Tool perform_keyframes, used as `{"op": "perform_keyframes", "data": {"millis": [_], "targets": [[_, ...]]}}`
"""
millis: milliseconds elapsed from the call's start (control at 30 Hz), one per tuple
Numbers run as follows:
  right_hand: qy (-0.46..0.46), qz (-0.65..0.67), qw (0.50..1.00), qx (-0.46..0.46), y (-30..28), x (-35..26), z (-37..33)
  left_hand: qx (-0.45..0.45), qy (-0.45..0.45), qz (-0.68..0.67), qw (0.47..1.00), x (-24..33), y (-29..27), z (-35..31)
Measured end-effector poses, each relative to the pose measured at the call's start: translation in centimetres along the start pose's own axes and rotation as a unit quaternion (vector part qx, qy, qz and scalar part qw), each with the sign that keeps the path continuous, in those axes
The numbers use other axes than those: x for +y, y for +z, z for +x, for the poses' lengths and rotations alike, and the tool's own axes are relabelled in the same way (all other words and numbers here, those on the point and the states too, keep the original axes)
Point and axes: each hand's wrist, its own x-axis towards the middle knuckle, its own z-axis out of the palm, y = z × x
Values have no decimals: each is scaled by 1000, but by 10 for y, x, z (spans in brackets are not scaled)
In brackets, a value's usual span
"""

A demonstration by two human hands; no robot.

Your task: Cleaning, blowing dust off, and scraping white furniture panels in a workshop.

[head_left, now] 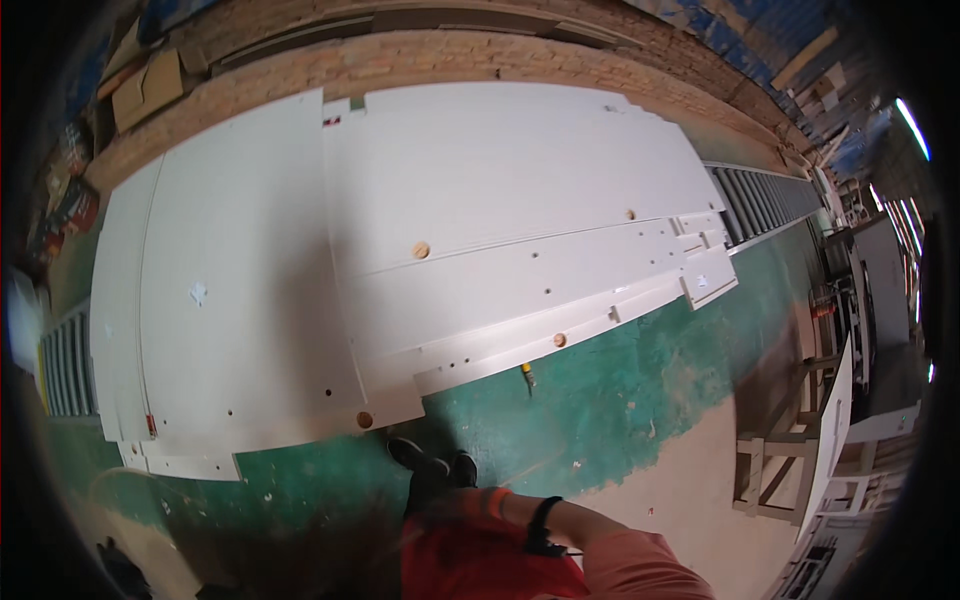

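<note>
At the far left, one roller conveyor (68,365) is showing its grey rollers beside the white panels (480,170), with one opened cardboard box (148,92) lying above it, near the brick wall (440,60). The white panels are spreading across the middle, above the green floor (600,400); their edges are overlapping, so I cannot tell their exact number. One small red item (152,425) is sitting near their lower left corner, and one pale patch (198,293) is marking the left part. Four larger tan round spots are dotting the surface, the leftmost (364,419) lying close to the lower edge.

Two dark shoes (405,453) are standing just below that edge. The left hand is lying outside the view, so I cannot tell how its fingers are set. The right hand (490,503) is blurring in front of the red clothing (480,560), below the panels and apart from them; I cannot tell whether its fingers are spread, together or pinching. One black band (543,525) is circling that wrist.

Farther right, one yellow-handled tool (527,374) is lying on the floor, a second roller conveyor (765,203) is reaching out from beside the panels, and one wooden rack (775,460) is standing at the lower right.
</note>
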Motion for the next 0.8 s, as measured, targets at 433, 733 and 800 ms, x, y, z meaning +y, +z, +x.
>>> {"op": "perform_keyframes", "data": {"millis": [433, 733, 800], "targets": [[335, 425, 832, -122, -48, -114, -36, -815, -133, 63, 561, 105, 345, -429], [319, 810, 488, 68, -100, -136, -65, -859, -245, 56, 446, 133, 343, -399], [281, 882, 358, 125, -108, -135, -82, -851, -179, 129, 476, 173, 293, -407]]}}
